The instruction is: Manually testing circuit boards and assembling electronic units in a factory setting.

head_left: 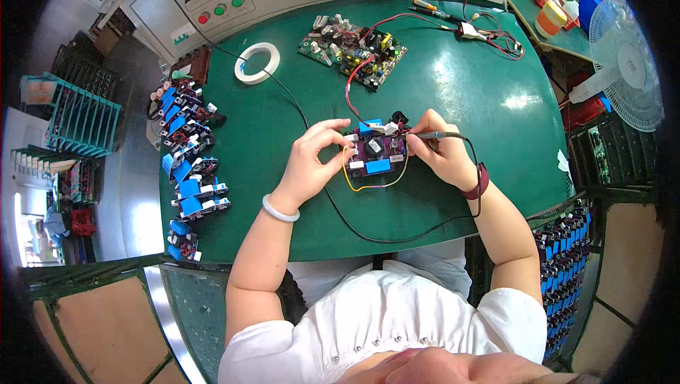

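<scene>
A small circuit board with blue parts and white connectors lies on the green bench in front of me. My left hand is at its left edge, thumb and forefinger pinched on the end of a thin yellow wire. That wire loops below the board to its right side. My right hand grips a slim test probe like a pen, fingertips at the board's right edge. The probe's tip is hidden by the fingers. A white plug on red and black leads sits at the board's top edge.
A larger populated board lies beyond, beside a tape roll. Several similar small boards line the left edge. A black cable crosses the bench. Screwdrivers lie at the back; a fan stands right.
</scene>
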Demonstrator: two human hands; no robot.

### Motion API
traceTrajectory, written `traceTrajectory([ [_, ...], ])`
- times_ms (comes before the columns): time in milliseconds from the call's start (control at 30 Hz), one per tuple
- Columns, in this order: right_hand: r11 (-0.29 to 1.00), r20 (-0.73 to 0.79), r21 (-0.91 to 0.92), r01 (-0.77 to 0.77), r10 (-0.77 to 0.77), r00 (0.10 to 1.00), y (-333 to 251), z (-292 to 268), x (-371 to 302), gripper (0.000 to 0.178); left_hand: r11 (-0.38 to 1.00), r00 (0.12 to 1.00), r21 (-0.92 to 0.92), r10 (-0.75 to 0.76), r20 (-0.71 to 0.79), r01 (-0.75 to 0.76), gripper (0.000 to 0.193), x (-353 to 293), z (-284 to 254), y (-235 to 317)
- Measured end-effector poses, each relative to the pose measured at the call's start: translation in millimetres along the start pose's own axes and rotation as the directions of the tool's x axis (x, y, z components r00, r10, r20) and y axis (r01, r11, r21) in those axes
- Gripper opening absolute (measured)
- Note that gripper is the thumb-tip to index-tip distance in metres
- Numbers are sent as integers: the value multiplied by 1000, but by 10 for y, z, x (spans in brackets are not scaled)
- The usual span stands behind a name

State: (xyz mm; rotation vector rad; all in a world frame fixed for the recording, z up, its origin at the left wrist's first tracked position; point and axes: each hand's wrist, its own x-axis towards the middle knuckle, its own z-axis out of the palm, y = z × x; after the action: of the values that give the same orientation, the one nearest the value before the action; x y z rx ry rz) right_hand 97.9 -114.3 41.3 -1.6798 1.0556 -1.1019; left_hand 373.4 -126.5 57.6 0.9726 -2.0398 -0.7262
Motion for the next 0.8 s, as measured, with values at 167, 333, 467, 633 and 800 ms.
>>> traceTrajectory([
  [167, 996, 20, -79, 44, -42, 999, 0, -29, 65, 12, 894, 954, -336, -264, 142, 297, 9, 9, 2, -41],
  [333, 1000, 11, -21, 21, -21, 1000, -106, 35, 108, 13, 914, 980, -355, -182, 75, 197, 14, -46, -20, -149],
  [467, 995, 26, -89, 44, -42, 999, -119, 5, 53, 10, 911, 975, -353, -183, 123, 215, 11, -60, 20, -131],
  [633, 991, 13, -120, 54, -53, 999, 15, 26, -13, 9, 938, 981, -289, -169, 96, 190, 14, -108, 61, -103],
  [800, 997, -17, -74, 27, -28, 999, 14, 41, 12, 12, 952, 991, -275, -131, 37, 136, 12, -122, 46, -31],
])
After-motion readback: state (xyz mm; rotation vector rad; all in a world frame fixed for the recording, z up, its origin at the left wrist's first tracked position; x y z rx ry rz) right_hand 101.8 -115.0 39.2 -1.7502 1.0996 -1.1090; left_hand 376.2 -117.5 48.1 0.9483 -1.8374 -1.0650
